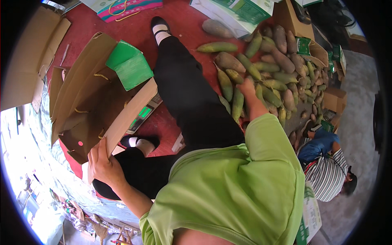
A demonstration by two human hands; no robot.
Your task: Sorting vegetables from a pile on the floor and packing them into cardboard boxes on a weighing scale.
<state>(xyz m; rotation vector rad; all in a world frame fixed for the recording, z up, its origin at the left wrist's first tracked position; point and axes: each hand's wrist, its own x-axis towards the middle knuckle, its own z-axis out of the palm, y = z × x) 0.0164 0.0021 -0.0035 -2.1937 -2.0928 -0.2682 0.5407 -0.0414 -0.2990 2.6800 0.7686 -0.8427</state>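
Note:
My left hand (105,161) is closed on the rim of an open brown cardboard box (130,106), thumb and fingers pinching its upright wall. Rope handles show on the box walls, and a green carton (131,67) sticks up at its far end. To the right, my right hand (248,90) reaches down into a heap of long green radishes (269,97). Its fingers are bent and bunched among them; what they grip, if anything, is hidden. One green radish (237,105) lies just below this hand, and a soil-covered radish (230,62) lies just beyond it.
A scale with a lit green display (143,113) stands beside the box, partly hidden by it. White-and-green cartons (232,16) and a pink-and-teal gift box (128,9) sit at the far side. Another person in a striped shirt (328,176) bends at the right.

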